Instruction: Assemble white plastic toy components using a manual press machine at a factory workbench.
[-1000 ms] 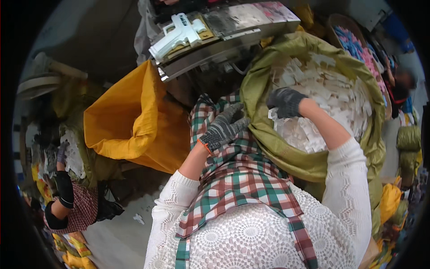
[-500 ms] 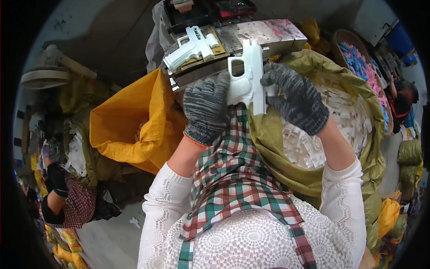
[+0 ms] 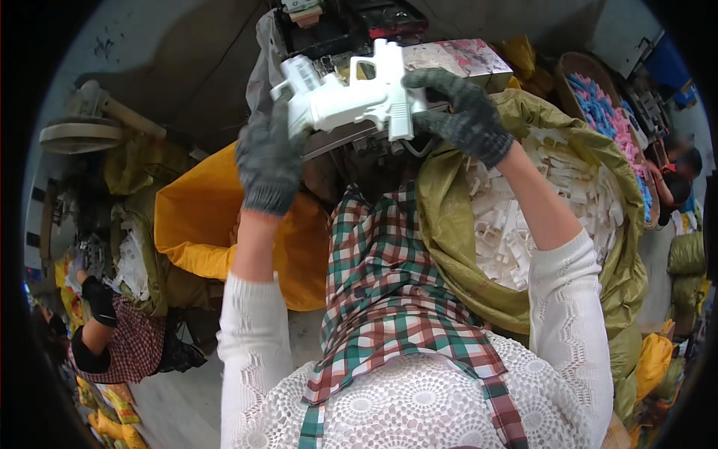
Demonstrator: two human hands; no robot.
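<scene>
My left hand point(image 3: 269, 161), in a dark grey knit glove, is closed around the lower end of a white plastic toy pistol point(image 3: 301, 75) with dark marking on its side. This pistol is smeared by motion, and my left fingers are partly hidden. My right hand point(image 3: 465, 114), gloved alike, grips a second white toy pistol point(image 3: 396, 93) by its right side between thumb and fingers. It stands upright, muzzle end away from me. The two pistols overlap in view, above the front of a metal machine bench point(image 3: 449, 60); whether they touch I cannot tell.
An open orange sack point(image 3: 202, 217) stands left of my lap, and an olive sack point(image 3: 441, 232) full of white plastic parts point(image 3: 553, 202) on the right. Farther right, a basket point(image 3: 572, 63) holds blue and pink pieces. Other people work at both sides.
My left hand moved left and up and took the marked toy pistol off the bench fixture. My right hand carried its toy pistol up and left, away from my lap.
</scene>
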